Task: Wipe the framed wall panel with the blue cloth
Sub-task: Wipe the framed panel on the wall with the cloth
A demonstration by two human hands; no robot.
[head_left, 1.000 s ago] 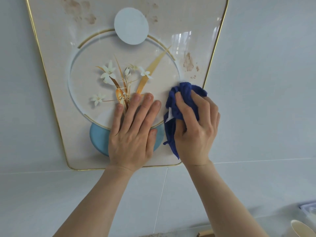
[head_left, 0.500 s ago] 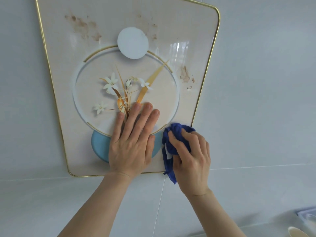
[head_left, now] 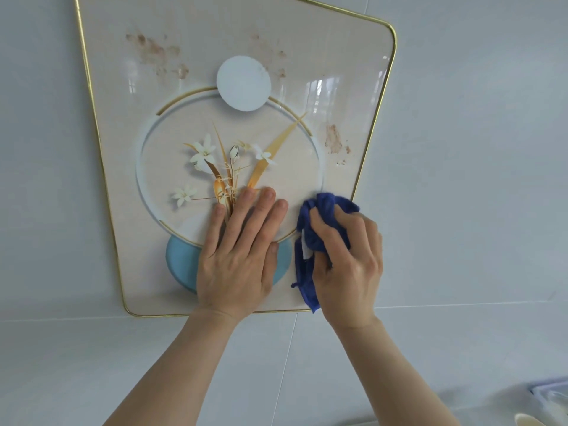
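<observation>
Head view — right hand (head_left: 347,259) clenched around bunched blue cloth (head_left: 319,224), pressing it on framed wall panel (head_left: 116,179) near lower right corner. Left hand (head_left: 236,262) flat, fingers spread, at bottom edge; brown stains (head_left: 333,138) above cloth.

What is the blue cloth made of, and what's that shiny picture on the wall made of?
The blue cloth looks like soft, fuzzy fabric, maybe microfibre: it bunches in the right hand. The wall panel looks smooth and glossy, perhaps glass or plastic, since window light reflects off it. Its thin frame looks golden, like metal, though I can't be sure.
</observation>
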